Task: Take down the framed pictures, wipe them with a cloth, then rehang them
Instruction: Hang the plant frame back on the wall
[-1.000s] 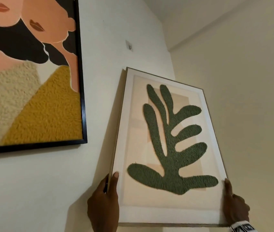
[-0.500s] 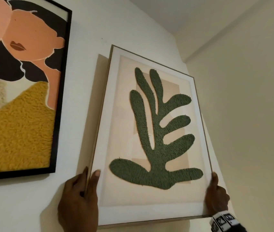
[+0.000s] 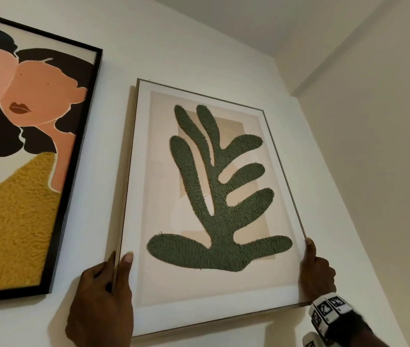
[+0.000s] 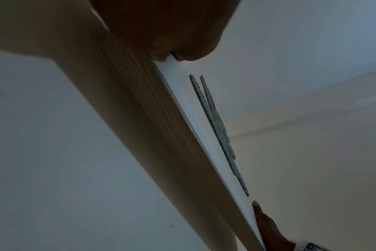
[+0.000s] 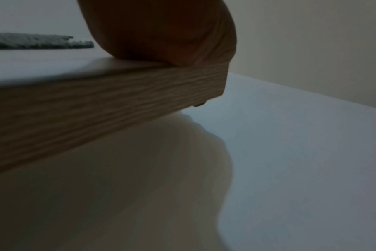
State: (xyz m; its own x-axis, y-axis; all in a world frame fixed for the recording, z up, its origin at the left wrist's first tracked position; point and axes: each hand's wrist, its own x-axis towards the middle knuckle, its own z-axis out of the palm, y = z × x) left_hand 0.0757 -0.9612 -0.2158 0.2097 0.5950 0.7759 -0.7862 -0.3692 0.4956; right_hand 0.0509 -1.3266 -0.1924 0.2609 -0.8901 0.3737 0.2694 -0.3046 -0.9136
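A tall picture in a thin light-wood frame, showing a tufted green leaf shape on beige, is held up against the white wall. My left hand grips its lower left edge, thumb on the front and fingers behind. My right hand grips the lower right edge. In the left wrist view the frame's wood side runs away from my left hand, with the right hand's thumb at the far corner. The right wrist view shows my right hand on the frame corner, a little off the wall.
A larger black-framed picture of two faces with a tufted yellow patch hangs on the wall just to the left. A side wall meets this wall in a corner close on the right. The ceiling is above.
The leaf picture has been raised up the wall and now covers the wall hook seen earlier. Both hands kept their grip on its lower edges.
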